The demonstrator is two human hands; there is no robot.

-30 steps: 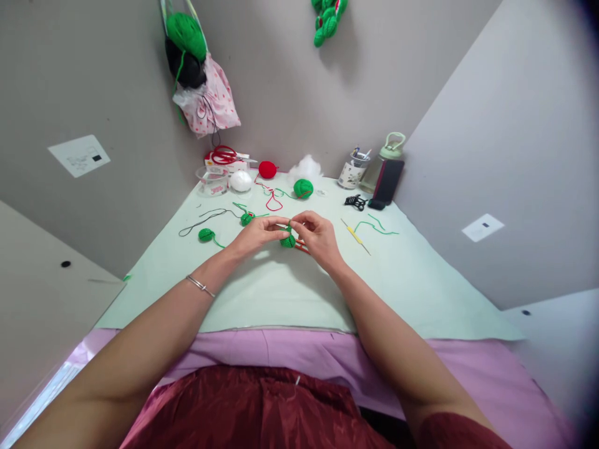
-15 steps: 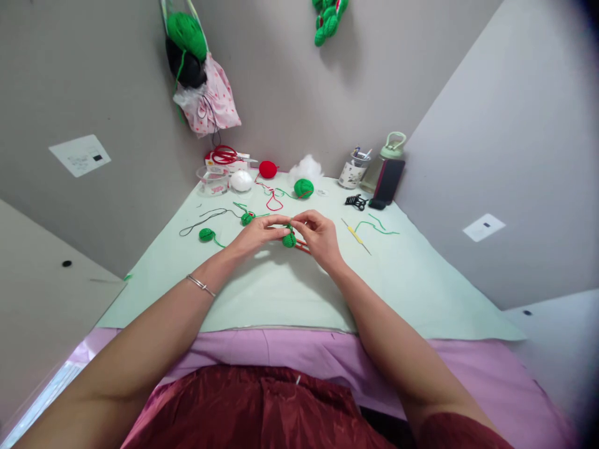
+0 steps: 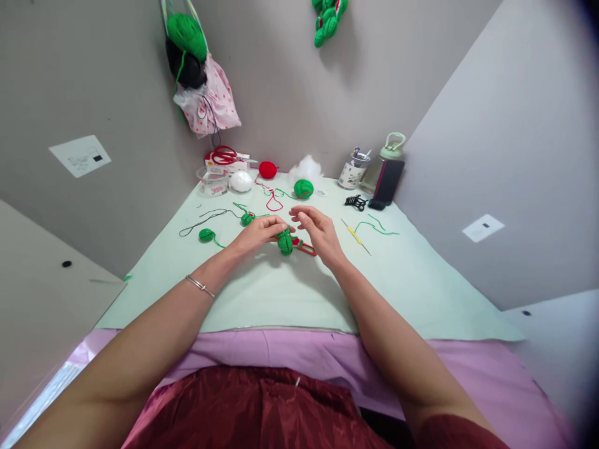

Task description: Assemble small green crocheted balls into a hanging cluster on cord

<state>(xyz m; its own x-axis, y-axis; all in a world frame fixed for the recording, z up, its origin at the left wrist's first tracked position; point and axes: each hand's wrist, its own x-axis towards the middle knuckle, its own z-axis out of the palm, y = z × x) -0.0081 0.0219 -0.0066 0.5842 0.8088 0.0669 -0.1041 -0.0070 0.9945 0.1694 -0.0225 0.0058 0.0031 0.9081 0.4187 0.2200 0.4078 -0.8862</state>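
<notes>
My left hand [image 3: 263, 231] pinches a small green crocheted piece [image 3: 285, 242] with a touch of red at its side, held over the table. To the right of the piece, my right hand [image 3: 318, 229] is open, its fingers apart and nothing between them. Just below that hand lies a flat orange-red item [image 3: 306, 249], possibly scissors handles or a clip; part of it is hidden behind the crocheted piece. Left of my left hand rest another small green and red crocheted piece [image 3: 248, 218] and a little green ball [image 3: 206, 235] with a yarn tail.
Behind my hands are a green yarn ball [image 3: 304, 188], a red yarn ball [image 3: 267, 169], white stuffing [image 3: 307, 169] and red scissors [image 3: 225, 155]. At right lie a yellow-handled crochet hook [image 3: 355, 235], a black claw clip [image 3: 356, 201], a phone [image 3: 389, 182] and a bottle [image 3: 374, 171].
My right hand has let go of the crocheted piece and its fingers have spread. The piece now hangs slightly lower and further left in my left hand, showing more of its red part.
</notes>
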